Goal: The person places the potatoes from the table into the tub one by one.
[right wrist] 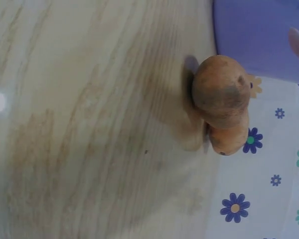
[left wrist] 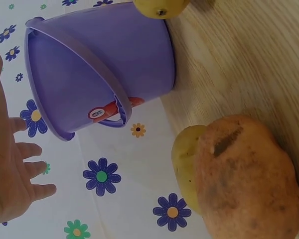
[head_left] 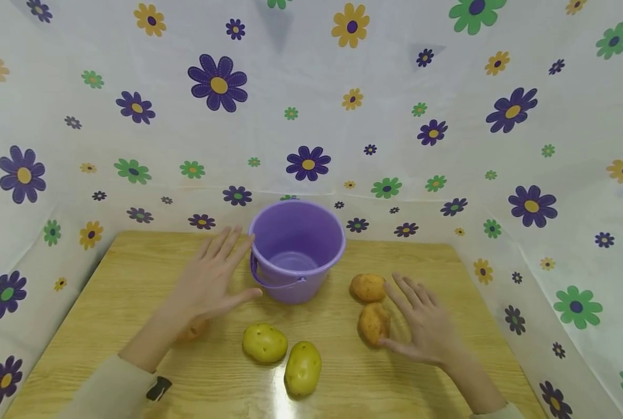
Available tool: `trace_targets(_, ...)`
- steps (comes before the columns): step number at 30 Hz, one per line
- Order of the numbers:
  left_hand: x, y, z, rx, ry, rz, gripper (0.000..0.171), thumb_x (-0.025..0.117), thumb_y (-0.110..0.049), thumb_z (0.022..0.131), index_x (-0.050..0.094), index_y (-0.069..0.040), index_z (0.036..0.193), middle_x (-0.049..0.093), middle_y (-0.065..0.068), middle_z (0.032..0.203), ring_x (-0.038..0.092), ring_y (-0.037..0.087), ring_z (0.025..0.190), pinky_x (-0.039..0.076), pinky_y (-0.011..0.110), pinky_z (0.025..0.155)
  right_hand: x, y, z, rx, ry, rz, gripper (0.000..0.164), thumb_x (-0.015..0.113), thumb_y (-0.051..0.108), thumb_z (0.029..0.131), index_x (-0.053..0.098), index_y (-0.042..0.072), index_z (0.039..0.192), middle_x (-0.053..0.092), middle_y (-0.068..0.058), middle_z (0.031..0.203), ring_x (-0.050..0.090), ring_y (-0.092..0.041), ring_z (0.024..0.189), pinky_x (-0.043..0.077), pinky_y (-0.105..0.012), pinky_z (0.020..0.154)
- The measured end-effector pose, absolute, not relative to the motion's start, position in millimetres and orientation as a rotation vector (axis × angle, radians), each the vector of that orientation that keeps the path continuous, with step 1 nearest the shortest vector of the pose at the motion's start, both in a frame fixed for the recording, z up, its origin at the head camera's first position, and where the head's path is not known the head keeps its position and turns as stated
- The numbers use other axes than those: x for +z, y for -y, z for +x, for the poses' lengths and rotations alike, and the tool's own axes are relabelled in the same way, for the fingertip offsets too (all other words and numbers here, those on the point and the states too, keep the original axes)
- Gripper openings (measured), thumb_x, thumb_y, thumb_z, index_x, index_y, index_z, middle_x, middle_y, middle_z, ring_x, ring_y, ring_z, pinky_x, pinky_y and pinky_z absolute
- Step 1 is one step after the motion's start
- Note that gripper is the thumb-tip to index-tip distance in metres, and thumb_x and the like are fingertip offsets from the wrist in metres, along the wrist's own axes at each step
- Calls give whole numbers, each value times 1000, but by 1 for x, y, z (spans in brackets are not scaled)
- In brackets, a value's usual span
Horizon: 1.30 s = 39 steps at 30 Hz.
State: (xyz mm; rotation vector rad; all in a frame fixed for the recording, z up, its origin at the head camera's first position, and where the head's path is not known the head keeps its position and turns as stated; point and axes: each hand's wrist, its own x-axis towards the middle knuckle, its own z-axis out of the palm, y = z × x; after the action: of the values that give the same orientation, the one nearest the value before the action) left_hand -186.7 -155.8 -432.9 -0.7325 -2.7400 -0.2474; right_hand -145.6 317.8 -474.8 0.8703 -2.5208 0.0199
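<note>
A purple bucket (head_left: 297,285) stands upright at the middle back, its inner floor visible and its handle hanging down in front. My left hand (head_left: 206,285) hovers with spread fingers beside the bucket's left rim; whether it touches the rim I cannot tell. Partly hidden beneath that wrist lies a brown potato (head_left: 193,330), seen large as a blemished potato (left wrist: 249,181) in the left wrist view. Two yellow-green potatoes, one left (head_left: 264,343) and one right (head_left: 303,369), lie before the bucket. My right hand (head_left: 423,323) is held with fingers extended beside two brown potatoes, a rear one (head_left: 369,288) and a front one (head_left: 374,324).
Everything lies on a wood-grain table (head_left: 227,390), which reflects a bright light near its front. A white flower-print cloth (head_left: 301,128) surrounds the table at the back and both sides. A dark strap piece (head_left: 159,389) shows at the left sleeve (head_left: 114,387).
</note>
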Motion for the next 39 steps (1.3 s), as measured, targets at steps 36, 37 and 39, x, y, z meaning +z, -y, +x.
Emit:
trace_targets(36, -441, 127, -225, -277, 2823, -714, 102, 52, -77, 95, 18, -17, 171, 11, 18, 179, 14, 40, 166, 22, 64, 132, -532, -322, -152, -1, 2511, 1009, 94, 53, 84, 89, 56, 12, 150, 60, -20, 148, 65, -39, 125, 60, -57, 93)
trace_targets(37, -442, 127, -225, -275, 2827, -710, 102, 52, -77, 95, 18, -17, 171, 10, 18, 179, 14, 40, 166, 22, 64, 132, -533, -321, -152, -2, 2512, 1010, 94, 55, 83, 88, 56, 12, 150, 60, -20, 148, 65, -39, 124, 60, -57, 93)
trace_targets(39, -442, 126, -225, -273, 2831, -704, 103, 52, -78, 95, 18, -17, 171, 11, 19, 179, 15, 41, 166, 23, 65, 132, -534, -320, -152, -6, 2521, 1011, 94, 57, 82, 88, 56, 12, 151, 60, -20, 149, 65, -39, 125, 60, -56, 94)
